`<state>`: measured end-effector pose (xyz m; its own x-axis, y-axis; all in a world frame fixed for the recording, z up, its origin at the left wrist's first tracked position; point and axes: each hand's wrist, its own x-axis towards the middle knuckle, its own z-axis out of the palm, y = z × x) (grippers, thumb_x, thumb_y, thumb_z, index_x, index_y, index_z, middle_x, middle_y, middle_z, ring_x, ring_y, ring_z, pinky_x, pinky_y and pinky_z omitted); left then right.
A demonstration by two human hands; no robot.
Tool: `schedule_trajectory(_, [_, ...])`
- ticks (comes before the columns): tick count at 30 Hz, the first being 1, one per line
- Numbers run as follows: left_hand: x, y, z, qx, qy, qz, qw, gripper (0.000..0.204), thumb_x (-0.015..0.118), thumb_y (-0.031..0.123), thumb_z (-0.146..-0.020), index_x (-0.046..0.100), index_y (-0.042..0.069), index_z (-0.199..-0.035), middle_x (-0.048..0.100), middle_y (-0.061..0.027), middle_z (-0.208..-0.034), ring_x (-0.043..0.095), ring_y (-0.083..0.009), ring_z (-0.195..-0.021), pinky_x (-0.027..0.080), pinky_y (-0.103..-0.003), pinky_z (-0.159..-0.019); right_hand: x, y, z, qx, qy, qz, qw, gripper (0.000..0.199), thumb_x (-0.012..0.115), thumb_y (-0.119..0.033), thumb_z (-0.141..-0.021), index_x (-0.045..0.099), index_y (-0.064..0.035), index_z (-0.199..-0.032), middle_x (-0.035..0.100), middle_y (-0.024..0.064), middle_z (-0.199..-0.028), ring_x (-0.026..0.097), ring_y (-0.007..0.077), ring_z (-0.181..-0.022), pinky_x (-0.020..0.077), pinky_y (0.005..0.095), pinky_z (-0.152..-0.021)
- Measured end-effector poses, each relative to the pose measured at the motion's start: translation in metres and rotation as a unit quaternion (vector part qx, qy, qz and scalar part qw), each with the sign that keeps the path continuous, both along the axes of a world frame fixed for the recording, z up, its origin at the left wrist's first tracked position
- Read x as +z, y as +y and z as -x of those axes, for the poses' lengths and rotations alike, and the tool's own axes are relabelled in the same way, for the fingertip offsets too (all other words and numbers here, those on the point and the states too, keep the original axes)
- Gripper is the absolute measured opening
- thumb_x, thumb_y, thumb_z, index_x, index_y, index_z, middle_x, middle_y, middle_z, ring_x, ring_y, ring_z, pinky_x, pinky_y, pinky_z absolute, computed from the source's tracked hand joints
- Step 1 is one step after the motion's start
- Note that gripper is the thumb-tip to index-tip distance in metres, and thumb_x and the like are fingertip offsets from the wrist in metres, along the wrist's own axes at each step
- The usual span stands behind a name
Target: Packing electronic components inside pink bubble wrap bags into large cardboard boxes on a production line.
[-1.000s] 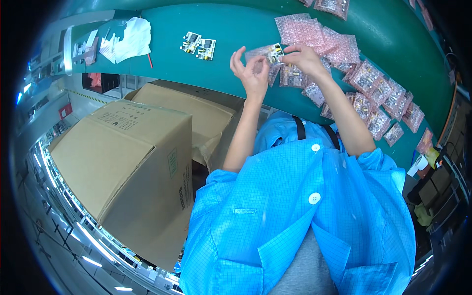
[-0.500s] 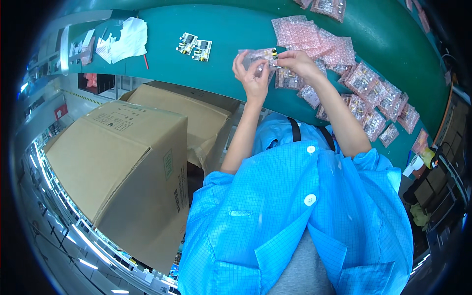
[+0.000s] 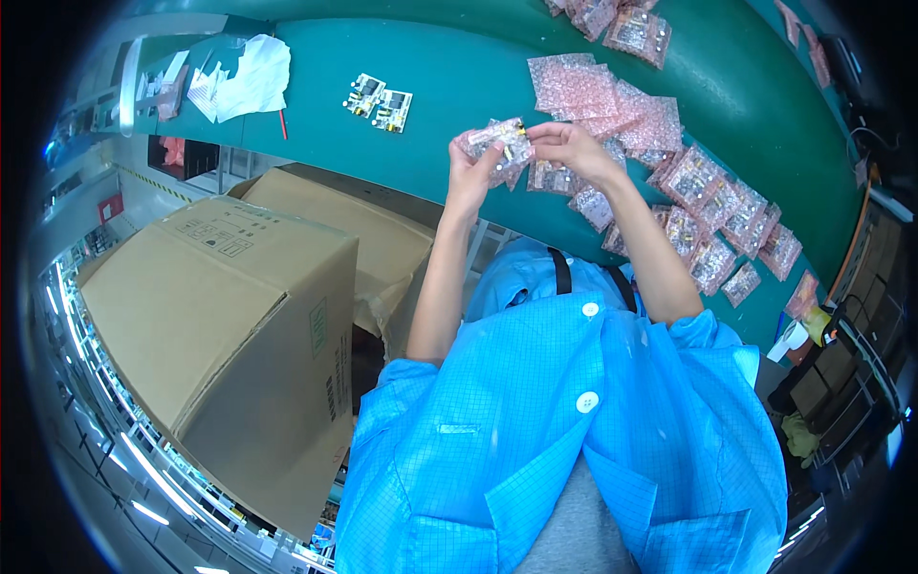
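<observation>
My left hand point(image 3: 469, 174) is closed on a pink bubble-wrap bag point(image 3: 505, 153) with a circuit board inside, held just above the front part of the green table point(image 3: 316, 134). The thumb lies across the face of the bag. At the bag's right end, beside a yellow and black part of the board, the fingers of my right hand point(image 3: 572, 148) pinch its edge. Two bare circuit boards point(image 3: 390, 108) lie to the left of my hands. Right of them several filled bubble-wrap bags point(image 3: 703, 182) are spread out, and a pile of flat bubble-wrap bags point(image 3: 583, 91) lies behind.
Large cardboard boxes point(image 3: 220, 306) stand left of me, below the table edge. White paper point(image 3: 253, 77) and a red pen point(image 3: 283, 124) are at the table's left end. More filled bags point(image 3: 636, 36) lie at the far side. A white roll point(image 3: 789, 340) is at the right edge.
The bag has been turned so its broad face shows, and the board sits inside it. My left fingers have gone from a raised pinch to a flatter grip with the thumb on top.
</observation>
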<state>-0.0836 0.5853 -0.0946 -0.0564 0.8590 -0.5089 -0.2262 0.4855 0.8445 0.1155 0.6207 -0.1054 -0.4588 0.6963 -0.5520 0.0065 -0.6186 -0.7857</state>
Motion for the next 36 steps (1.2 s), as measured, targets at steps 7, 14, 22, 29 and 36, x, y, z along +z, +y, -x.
schedule_trajectory(7, [-0.002,-0.008,0.019,0.021,-0.307,0.052,0.950,0.053,0.038,0.039,-0.098,0.038,-0.002,-0.132,0.052,-0.0180,-0.128,0.055,-0.0275,-0.115,0.050,-0.041,-0.091,-0.004,-0.002,-0.004,-0.014,0.020,0.007,1.000,0.035,0.068,-0.011,-0.083,0.058,-0.0013,-0.116,0.067,0.0045,-0.101,0.062,0.0102,-0.090,0.0464,0.0228,-0.078])
schedule_trajectory(14, [-0.018,-0.021,0.027,-0.038,-0.352,0.071,0.932,0.050,0.038,0.031,-0.099,0.039,-0.003,-0.136,0.050,-0.0178,-0.134,0.054,-0.0318,-0.118,0.048,-0.047,-0.096,0.012,-0.001,-0.006,0.040,0.062,0.050,0.996,0.035,0.071,-0.008,-0.080,0.060,-0.0042,-0.113,0.067,0.0030,-0.101,0.061,0.0054,-0.084,0.0445,0.0186,-0.068])
schedule_trajectory(22, [-0.007,-0.019,0.018,-0.075,-0.337,0.042,0.937,0.048,0.056,0.033,-0.094,0.046,0.004,-0.132,0.057,-0.0131,-0.123,0.061,-0.0235,-0.106,0.055,-0.036,-0.084,0.022,-0.002,-0.004,0.058,0.043,-0.023,0.997,0.039,0.074,-0.009,-0.078,0.062,0.0013,-0.113,0.067,0.0071,-0.101,0.062,0.0129,-0.094,0.0487,0.0265,-0.084])
schedule_trajectory(29, [-0.015,-0.019,0.022,-0.058,-0.257,0.033,0.964,0.031,0.050,0.021,-0.095,0.054,0.003,-0.120,0.061,-0.0135,-0.116,0.064,-0.0238,-0.101,0.058,-0.037,-0.075,0.048,0.005,0.002,0.123,0.049,-0.023,0.991,0.037,0.075,-0.006,-0.075,0.064,0.0032,-0.109,0.067,0.0079,-0.100,0.063,0.0132,-0.090,0.0504,0.0267,-0.080])
schedule_trajectory(36, [0.022,-0.014,0.028,-0.033,-0.448,0.029,0.893,0.059,0.029,0.046,-0.099,0.034,0.006,-0.142,0.047,-0.0153,-0.138,0.052,-0.0269,-0.121,0.046,-0.045,-0.098,0.048,0.005,0.003,0.042,-0.006,-0.071,0.997,0.032,0.073,-0.008,-0.078,0.064,0.0037,-0.106,0.066,0.0090,-0.097,0.063,0.0121,-0.086,0.0507,0.0264,-0.077])
